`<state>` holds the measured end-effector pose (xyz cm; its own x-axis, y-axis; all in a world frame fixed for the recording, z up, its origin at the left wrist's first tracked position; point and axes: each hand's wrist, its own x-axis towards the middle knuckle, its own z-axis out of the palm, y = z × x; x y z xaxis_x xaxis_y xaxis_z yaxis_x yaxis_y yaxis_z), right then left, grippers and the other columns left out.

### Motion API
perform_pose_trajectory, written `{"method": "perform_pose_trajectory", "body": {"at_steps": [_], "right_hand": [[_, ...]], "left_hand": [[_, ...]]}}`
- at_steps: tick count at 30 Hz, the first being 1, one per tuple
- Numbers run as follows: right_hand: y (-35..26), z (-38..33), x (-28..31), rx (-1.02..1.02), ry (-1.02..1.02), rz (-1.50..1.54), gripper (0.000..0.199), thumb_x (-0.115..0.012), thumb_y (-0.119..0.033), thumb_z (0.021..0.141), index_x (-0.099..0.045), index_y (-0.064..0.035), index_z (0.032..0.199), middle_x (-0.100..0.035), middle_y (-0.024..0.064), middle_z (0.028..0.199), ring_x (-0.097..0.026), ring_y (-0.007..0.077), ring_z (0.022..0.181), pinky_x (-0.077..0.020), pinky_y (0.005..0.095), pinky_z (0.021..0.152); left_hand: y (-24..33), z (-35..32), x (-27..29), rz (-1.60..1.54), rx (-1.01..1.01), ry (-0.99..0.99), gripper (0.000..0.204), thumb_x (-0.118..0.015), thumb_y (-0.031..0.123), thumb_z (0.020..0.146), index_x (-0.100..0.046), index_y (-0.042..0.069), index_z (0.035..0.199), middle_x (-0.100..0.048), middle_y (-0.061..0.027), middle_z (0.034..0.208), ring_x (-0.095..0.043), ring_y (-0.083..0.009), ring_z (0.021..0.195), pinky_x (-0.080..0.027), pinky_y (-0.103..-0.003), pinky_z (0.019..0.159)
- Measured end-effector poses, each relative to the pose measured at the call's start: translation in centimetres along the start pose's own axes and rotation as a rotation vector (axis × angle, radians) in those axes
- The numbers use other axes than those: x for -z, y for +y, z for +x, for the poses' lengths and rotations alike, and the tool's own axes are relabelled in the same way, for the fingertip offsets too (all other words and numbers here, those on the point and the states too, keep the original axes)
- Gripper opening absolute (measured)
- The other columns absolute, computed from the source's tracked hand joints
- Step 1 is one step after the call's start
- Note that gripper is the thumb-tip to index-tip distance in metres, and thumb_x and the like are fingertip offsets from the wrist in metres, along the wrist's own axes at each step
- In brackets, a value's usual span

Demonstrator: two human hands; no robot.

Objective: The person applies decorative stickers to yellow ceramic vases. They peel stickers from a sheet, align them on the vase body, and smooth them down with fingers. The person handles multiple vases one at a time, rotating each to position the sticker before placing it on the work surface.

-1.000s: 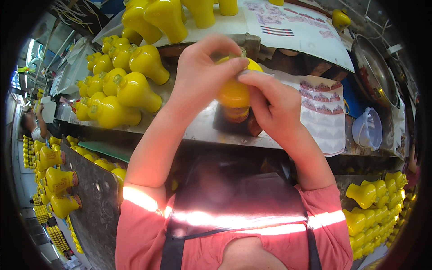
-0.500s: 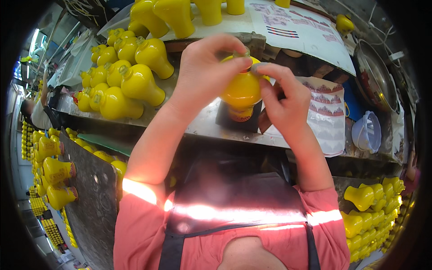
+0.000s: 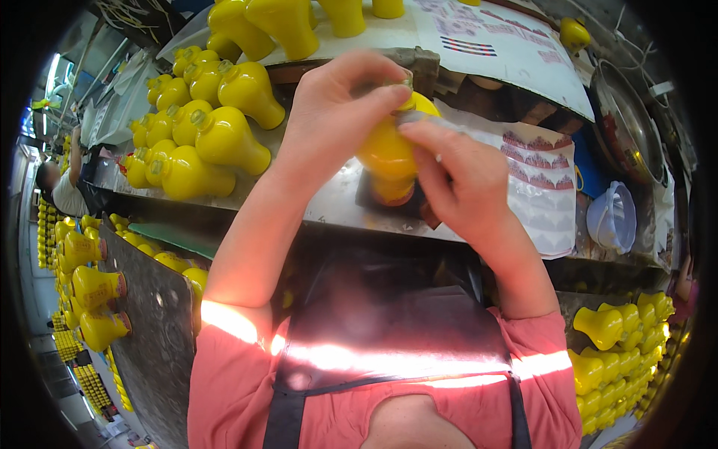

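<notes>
A glossy yellow bottle [image 3: 385, 153] with a round body and narrow foot stands between my hands, patterned around its base. My left hand [image 3: 336, 105] is closed around its clear neck at the top, thumb and fingers pinching. On the bottle's right shoulder, my right hand [image 3: 467, 168] has its fingers curled, with the index fingertip pressed near the neck. Something greyish shows at that fingertip, too blurred to name. Below the bottle lies a dark square pad [image 3: 370, 196], partly covered by it.
Rows of yellow bottles [image 3: 232, 138] lie on the bench at left. Printed sheets of patterned decals [image 3: 535, 176] lie at right, beside a pale blue bucket [image 3: 611, 217] and a large metal basin [image 3: 632, 123]. More bottles [image 3: 598, 325] fill racks at lower right. Another person [image 3: 69, 191] is at far left.
My right hand has moved left and slightly down across the bottle's shoulder. My left hand still grips the neck and has shifted slightly left; the bottle leans or shifts a little left.
</notes>
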<state>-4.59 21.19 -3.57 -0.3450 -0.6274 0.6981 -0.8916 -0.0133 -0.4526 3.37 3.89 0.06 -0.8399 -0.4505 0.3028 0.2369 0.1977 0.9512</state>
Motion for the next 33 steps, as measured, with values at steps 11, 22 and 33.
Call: {"method": "perform_pose_trajectory", "body": {"at_steps": [11,22,33], "right_hand": [[0.4,-0.2,0.2,0.068,0.055,0.051,0.032,-0.067,0.006,0.089,-0.070,-0.0085,0.117,-0.073,0.0087,0.086,-0.064,0.0142,0.054,-0.0494,0.0290,0.053],[1.1,0.1,0.2,0.066,0.014,-0.012,0.033,-0.067,0.005,0.089,-0.071,-0.0106,0.117,-0.071,0.0086,0.081,-0.066,0.0139,0.056,-0.0483,0.0303,0.051],[1.2,0.6,0.0,0.038,-0.001,0.053,0.030,-0.061,0.008,0.093,-0.070,-0.0073,0.118,-0.075,0.0088,0.093,-0.069,0.0132,0.068,-0.0523,0.0277,0.061]], "left_hand": [[0.0,0.7,0.0,0.001,-0.007,-0.056,0.015,-0.076,0.005,0.085,-0.071,-0.001,0.098,-0.071,-0.0019,0.090,-0.066,-0.0095,0.088,-0.053,-0.026,0.082],[0.0,1.2,0.3,0.069,0.010,-0.060,0.014,-0.076,0.006,0.084,-0.071,0.000,0.096,-0.070,-0.0004,0.088,-0.065,-0.0087,0.086,-0.053,-0.025,0.080],[-0.4,1.2,0.7,0.098,0.001,-0.066,0.015,-0.078,0.006,0.084,-0.074,0.000,0.097,-0.072,-0.0012,0.093,-0.067,-0.0079,0.090,-0.053,-0.025,0.081]]}}
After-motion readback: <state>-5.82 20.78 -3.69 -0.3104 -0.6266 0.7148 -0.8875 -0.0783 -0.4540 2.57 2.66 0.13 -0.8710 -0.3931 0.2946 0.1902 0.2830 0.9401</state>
